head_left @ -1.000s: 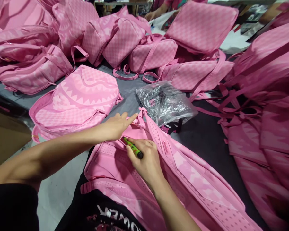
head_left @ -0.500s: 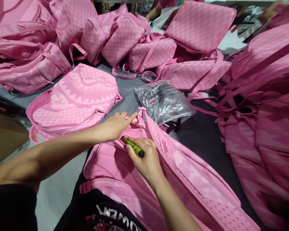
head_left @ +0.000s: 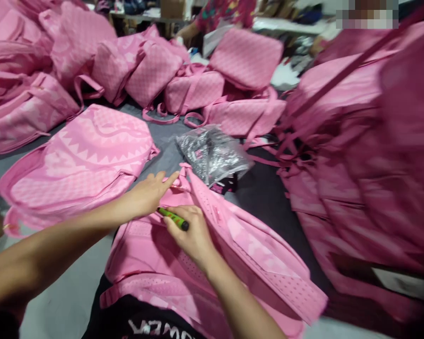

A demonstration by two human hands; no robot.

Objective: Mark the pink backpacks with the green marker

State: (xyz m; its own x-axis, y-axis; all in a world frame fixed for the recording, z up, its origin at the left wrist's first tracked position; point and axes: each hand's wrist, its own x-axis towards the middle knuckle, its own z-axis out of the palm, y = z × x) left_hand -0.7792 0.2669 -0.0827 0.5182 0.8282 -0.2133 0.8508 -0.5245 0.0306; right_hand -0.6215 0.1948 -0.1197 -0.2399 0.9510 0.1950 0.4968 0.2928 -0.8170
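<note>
A pink backpack (head_left: pixel 137 252) lies across my lap and the table edge, its back panel and dotted shoulder straps facing up. My left hand (head_left: pixel 153 190) grips its top edge close to the handle, the fingers partly hidden by the fabric. In my right hand (head_left: pixel 192 228) is a green marker pen (head_left: pixel 175 219) with a black end. Its tip meets the pink fabric just below my left hand; what it touches there is too small to make out. Just beyond the top of the bag rests a clear plastic bag (head_left: pixel 215 153) with dark items inside.
Another pink backpack (head_left: pixel 101 143) lies flat on the dark table (head_left: pixel 257 188) to the left. Several more pink backpacks (head_left: pixel 155 70) line the back, and a tall pile (head_left: pixel 356 188) stands at the right. Across the table a person in a patterned shirt (head_left: pixel 228 12) is partly visible.
My view has swung right and up, so everything sits further left in the picture. Both hands keep their places on the backpack, the pen still in my right hand.
</note>
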